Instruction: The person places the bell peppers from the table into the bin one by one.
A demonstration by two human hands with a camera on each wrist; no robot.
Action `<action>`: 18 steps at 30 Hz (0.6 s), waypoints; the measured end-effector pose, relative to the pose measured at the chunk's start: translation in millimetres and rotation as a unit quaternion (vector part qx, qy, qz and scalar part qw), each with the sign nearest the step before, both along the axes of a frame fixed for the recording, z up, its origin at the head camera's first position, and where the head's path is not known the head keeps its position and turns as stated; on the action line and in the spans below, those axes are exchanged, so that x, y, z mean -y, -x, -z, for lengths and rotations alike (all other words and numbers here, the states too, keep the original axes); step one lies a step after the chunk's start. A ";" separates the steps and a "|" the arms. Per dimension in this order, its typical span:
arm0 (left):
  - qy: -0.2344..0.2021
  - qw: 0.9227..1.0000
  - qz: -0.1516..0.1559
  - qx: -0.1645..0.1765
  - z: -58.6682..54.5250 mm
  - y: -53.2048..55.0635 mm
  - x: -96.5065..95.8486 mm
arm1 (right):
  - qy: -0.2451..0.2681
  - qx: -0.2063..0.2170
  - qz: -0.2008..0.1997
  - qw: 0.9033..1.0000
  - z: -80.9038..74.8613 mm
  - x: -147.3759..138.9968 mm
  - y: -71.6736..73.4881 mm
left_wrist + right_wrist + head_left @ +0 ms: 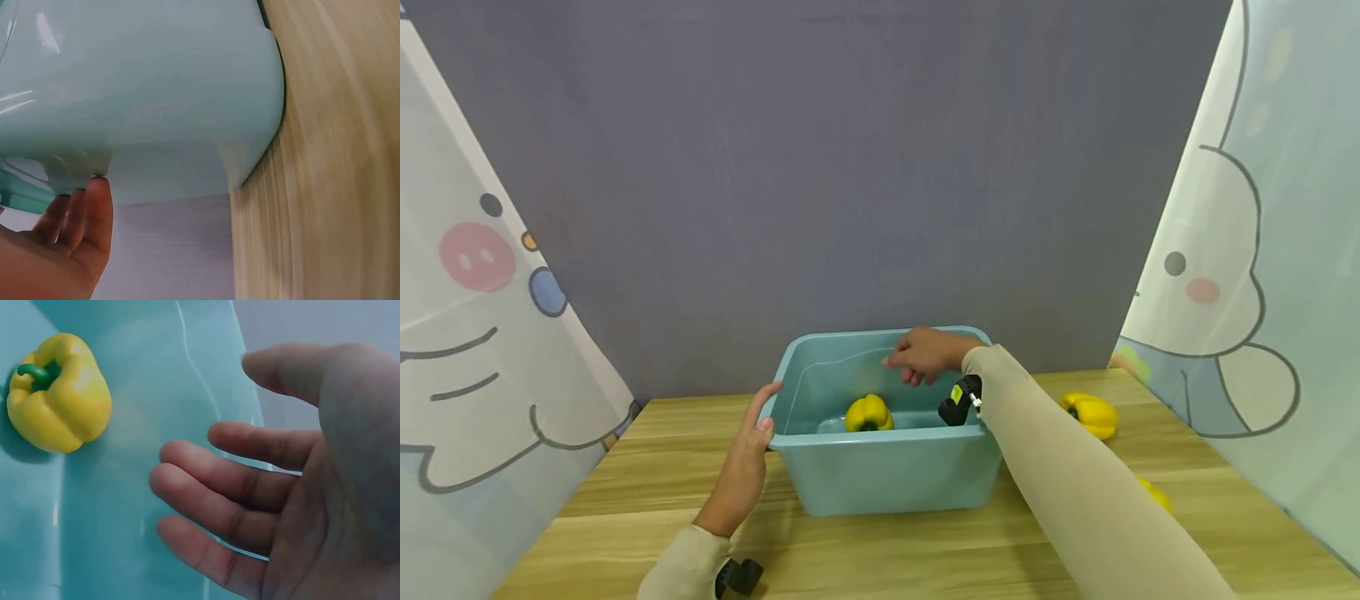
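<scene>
A pale blue-green plastic bin (880, 475) stands on the wooden table, with one yellow bell pepper (867, 412) lying on its floor. My left hand (747, 467) holds the bin's left rim near the front corner; in the left wrist view its fingers (94, 219) touch the outer wall below the rim, and the thumb is out of sight there. Inside the bin's upper right part hovers my right hand (928, 352), holding nothing. The right wrist view shows its fingers (206, 487) spread and loosely bent, apart from the pepper (69, 400).
Right of the bin, another yellow bell pepper (1092, 416) lies on the table (700, 433). A further yellow thing (1156, 495) is mostly hidden behind the right sleeve (1075, 492). A grey backdrop (850, 167) rises behind, with printed cloths at both sides.
</scene>
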State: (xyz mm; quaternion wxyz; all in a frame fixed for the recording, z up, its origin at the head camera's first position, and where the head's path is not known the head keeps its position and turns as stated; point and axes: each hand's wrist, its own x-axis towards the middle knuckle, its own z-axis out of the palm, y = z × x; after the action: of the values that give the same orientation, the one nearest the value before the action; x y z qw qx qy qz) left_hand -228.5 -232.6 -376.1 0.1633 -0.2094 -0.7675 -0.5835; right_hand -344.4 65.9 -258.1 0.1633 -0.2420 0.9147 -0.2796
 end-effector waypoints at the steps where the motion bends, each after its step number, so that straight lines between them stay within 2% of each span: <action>1: -0.001 1.000 0.001 0.000 0.0 -0.1 -0.2 | 0.004 -0.002 -0.002 1.000 -3.3 0.0 0.1; 6: -0.002 1.000 -0.009 0.002 0.9 0.2 0.4 | 0.030 -0.013 -0.004 0.999 -25.7 -3.9 0.0; 11: 0.001 1.000 -0.010 0.001 3.4 2.8 1.6 | 0.071 -0.046 0.012 0.996 -50.3 -24.2 -6.9; 14: 0.007 1.000 -0.014 -0.004 3.6 4.2 2.6 | 0.088 -0.061 0.021 0.994 -56.6 -42.4 -14.0; 18: 0.012 1.000 -0.023 -0.012 1.6 6.2 3.9 | 0.119 -0.057 0.023 0.991 -57.4 -66.5 -24.4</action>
State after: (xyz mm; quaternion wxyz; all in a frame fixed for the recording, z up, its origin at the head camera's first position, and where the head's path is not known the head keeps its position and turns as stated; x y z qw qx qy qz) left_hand -234.7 -236.4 -377.7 0.1834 -0.2002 -0.7772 -0.5677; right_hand -320.0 132.4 -200.7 0.0740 -0.2538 0.8882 -0.3757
